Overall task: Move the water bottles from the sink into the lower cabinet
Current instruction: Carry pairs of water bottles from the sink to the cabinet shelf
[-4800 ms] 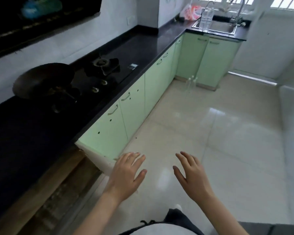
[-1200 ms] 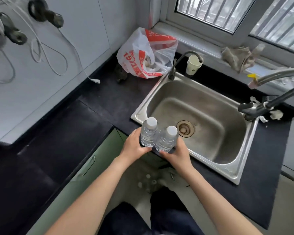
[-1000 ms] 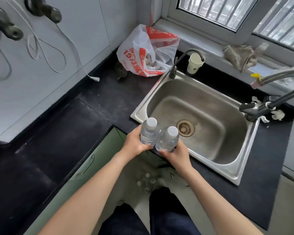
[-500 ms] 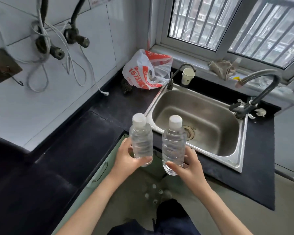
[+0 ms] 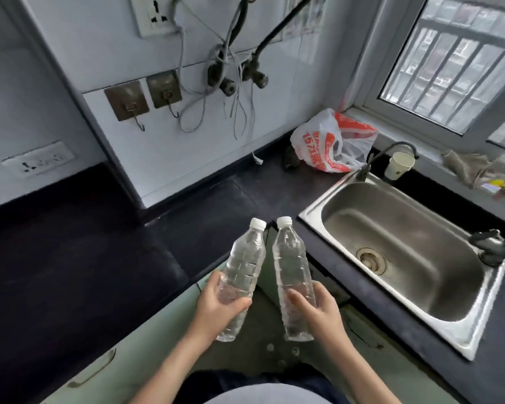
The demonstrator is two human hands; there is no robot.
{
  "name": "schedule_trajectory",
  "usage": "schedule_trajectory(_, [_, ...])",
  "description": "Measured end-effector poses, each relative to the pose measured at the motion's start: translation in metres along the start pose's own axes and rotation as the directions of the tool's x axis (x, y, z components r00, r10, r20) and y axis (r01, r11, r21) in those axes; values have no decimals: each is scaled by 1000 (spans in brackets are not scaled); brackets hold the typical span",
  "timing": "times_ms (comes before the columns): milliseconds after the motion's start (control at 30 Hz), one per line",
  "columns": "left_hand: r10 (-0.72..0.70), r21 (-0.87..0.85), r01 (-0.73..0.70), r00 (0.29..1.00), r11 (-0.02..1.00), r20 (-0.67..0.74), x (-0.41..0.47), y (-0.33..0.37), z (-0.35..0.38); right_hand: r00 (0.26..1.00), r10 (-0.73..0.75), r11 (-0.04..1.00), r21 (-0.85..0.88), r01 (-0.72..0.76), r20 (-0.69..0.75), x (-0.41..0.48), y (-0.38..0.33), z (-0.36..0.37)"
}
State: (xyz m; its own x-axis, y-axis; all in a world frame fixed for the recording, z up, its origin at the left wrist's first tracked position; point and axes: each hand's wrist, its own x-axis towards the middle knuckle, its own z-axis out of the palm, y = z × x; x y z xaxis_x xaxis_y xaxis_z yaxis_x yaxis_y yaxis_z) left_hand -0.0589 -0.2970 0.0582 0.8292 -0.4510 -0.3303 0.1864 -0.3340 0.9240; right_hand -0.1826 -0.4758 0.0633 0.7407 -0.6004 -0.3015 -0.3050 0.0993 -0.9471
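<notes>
Two clear water bottles with white caps are held side by side in the air, left of the steel sink (image 5: pixel 318 212). My left hand (image 5: pixel 216 307) grips the left bottle (image 5: pixel 244 269) around its lower half. My right hand (image 5: pixel 318 312) grips the right bottle (image 5: pixel 292 266) near its base. Both bottles tilt slightly, caps pointing away from me. The sink basin holds nothing but its drain (image 5: pixel 370 259). Below, pale green cabinet doors (image 5: pixel 99 365) run under the black counter (image 5: pixel 85 258). Several bottle caps (image 5: pixel 283 352) show on the floor between my arms.
A red-and-white plastic bag (image 5: pixel 327 144) lies at the counter's back corner. A paper cup (image 5: pixel 398 166) stands by a small black tap (image 5: pixel 365 170). A larger faucet (image 5: pixel 496 246) sits at the sink's right. Cables and hooks hang on the wall.
From empty hands far down the kitchen, I came to the sink. Both bottles have been lifted off the sink's front edge and carried left, over the counter edge; my view has swung left.
</notes>
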Motion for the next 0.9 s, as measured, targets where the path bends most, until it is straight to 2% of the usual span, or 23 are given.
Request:
schedule_trajectory(167, [-44, -93, 27, 981, 995, -189, -14, 13, 30, 983, -27, 999, -24, 32, 184, 32, -6, -23])
schedule_trajectory(333, [-147, -201, 76, 917, 977, -372, -38, 45, 73, 927, -69, 997, 9, 71, 370, 53, -26, -57])
schedule_trajectory(500, [-299, -358, 124, 818, 926, -491, -87, 39, 112, 792, -41, 997, -28, 72, 609, 58, -28, -76])
schedule_trajectory(667, [-454, -473, 167, 661, 865, -598, -152, 18, 134, 622, 22, 988, -111, 105, 783, 30, -22, -68])
schedule_trajectory(733, [-496, -527, 133, 584, 839, -643, -174, 13, 138, 558, 33, 982, -132, 138, 829, 16, -20, -59])
schedule_trajectory(833, [-532, -570, 48, 432, 820, -729, -205, 3, 139, 463, 33, 969, -141, 201, 886, -11, -19, -44])
schedule_trajectory(900, [-536, -569, 20, 367, 822, -761, -231, 0, 139, 397, 40, 960, -146, 239, 917, -34, -18, -34])
